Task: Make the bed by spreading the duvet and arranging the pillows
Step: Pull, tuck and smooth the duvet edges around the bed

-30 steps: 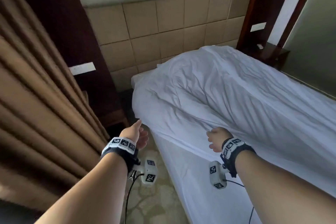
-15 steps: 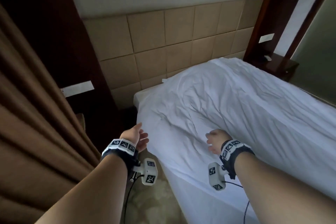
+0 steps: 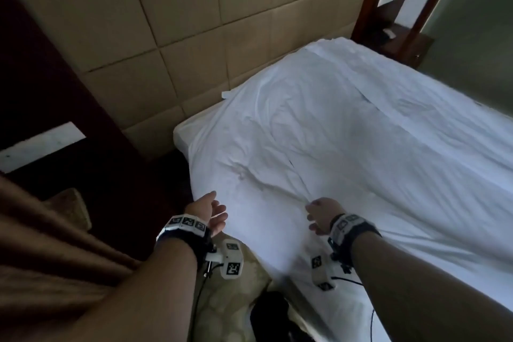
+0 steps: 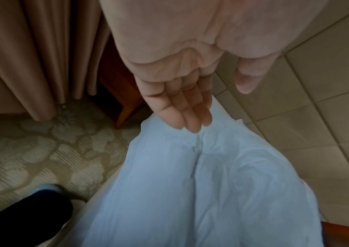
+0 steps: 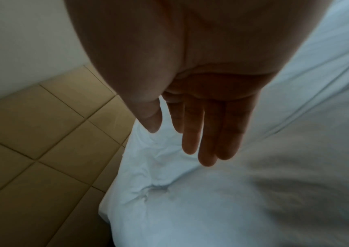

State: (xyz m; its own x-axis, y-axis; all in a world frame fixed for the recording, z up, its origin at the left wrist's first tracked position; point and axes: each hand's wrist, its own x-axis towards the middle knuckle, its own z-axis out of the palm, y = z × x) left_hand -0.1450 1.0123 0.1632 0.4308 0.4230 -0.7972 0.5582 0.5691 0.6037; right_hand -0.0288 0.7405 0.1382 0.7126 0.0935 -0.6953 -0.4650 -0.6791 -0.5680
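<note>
Head view: one crumpled white fabric duvet [image 3: 347, 147] spread across one bed; your two hands above its near edge. Left wrist view: your left hand [image 4: 182, 93] flat-fingered, holding nothing. Right wrist view: your right hand [image 5: 201, 117] likewise extended, empty.

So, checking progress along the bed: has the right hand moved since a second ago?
Yes: the right hand has come closer to the headboard, above the near edge of the duvet.
</note>
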